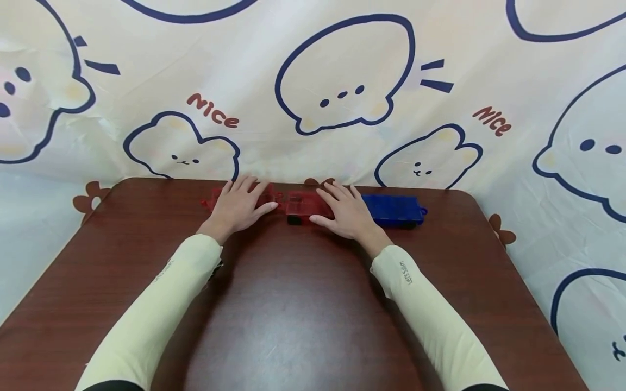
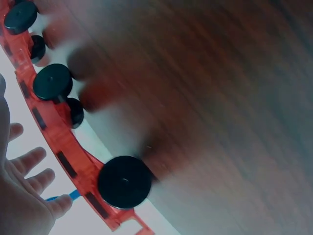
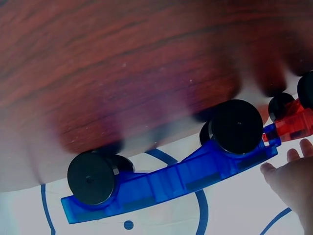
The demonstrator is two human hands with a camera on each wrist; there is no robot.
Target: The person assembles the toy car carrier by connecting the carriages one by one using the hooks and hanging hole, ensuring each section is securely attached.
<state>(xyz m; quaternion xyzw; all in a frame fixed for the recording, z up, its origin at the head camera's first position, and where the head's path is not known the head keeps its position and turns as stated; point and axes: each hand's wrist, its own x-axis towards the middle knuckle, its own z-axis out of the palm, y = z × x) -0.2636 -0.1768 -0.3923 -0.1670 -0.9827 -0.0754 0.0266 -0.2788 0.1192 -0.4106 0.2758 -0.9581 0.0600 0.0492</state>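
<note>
Toy train cars of clear plastic with black wheels stand in a row at the table's back edge. My left hand [image 1: 237, 207] rests over the left red car [image 1: 266, 196], fingers spread, thumb toward the middle. Another red car [image 1: 303, 206] sits in the centre. My right hand [image 1: 348, 213] lies across its right end, fingers extended and partly hiding where it meets the blue car [image 1: 393, 210]. In the right wrist view, the blue car's end meets the red car's end [image 3: 296, 123]; I cannot tell if they are hooked.
The brown tabletop [image 1: 303, 315] spreads in front of the row. Directly behind it hangs a pale cloth [image 1: 254, 146] with cartoon outlines. A loop [image 1: 424, 210] sticks out from the blue car's right end.
</note>
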